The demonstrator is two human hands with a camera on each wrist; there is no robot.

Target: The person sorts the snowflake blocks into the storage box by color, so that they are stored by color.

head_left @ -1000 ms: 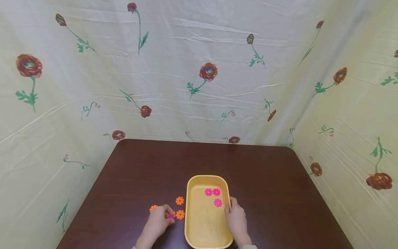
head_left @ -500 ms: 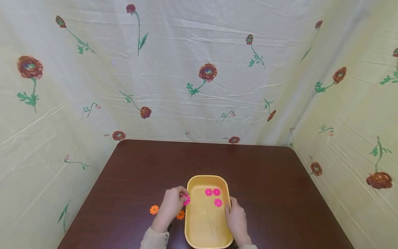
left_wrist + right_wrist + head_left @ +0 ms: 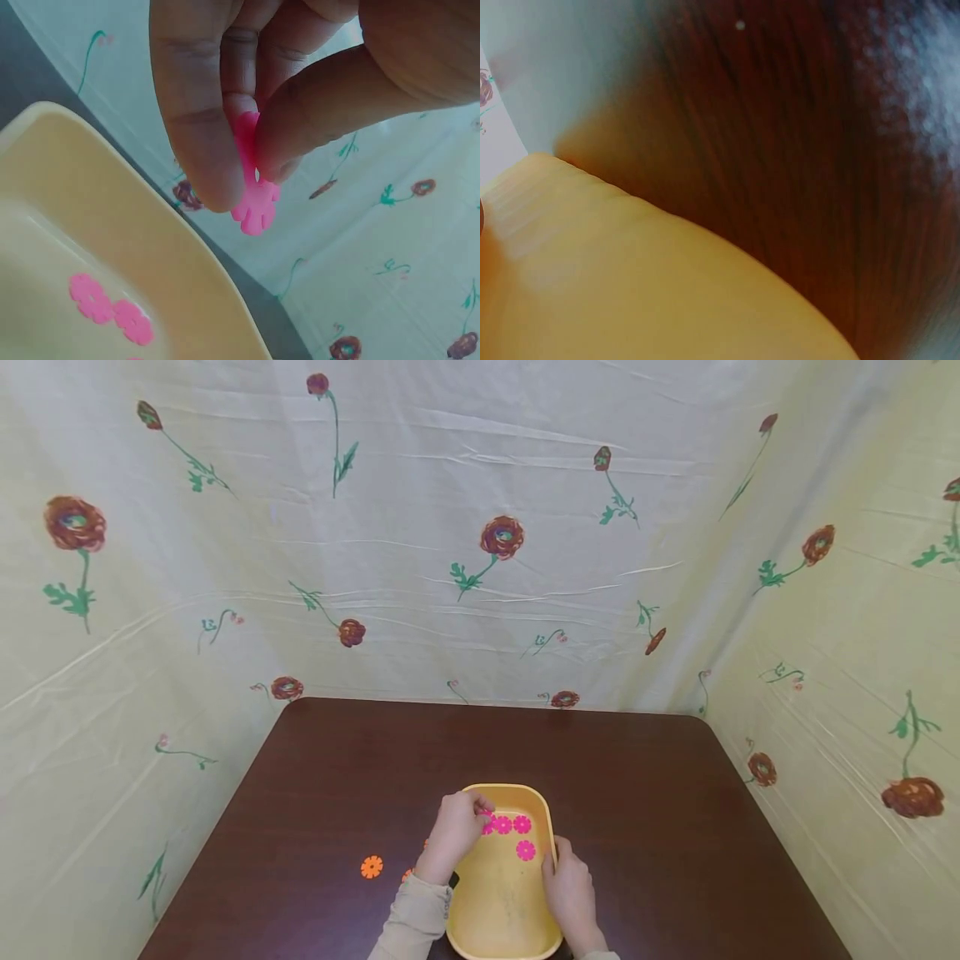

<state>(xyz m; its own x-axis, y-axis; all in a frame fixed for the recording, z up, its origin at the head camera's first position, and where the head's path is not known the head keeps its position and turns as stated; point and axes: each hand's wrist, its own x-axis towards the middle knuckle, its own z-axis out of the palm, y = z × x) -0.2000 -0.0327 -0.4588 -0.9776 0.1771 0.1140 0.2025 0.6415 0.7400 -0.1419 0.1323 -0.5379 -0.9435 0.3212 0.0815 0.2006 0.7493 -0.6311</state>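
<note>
a dark brown table (image 3: 637, 793) stands against pale cloth walls (image 3: 420, 568) printed with red flowers on green stems. one orange flower disc (image 3: 371, 867) lies on the table's left part, well apart from the cloth.

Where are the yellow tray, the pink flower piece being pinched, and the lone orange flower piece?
yellow tray (image 3: 542, 802), head view, far right rim.
pink flower piece (image 3: 255, 206), left wrist view, lower petals.
orange flower piece (image 3: 371, 867), head view, centre.
</note>
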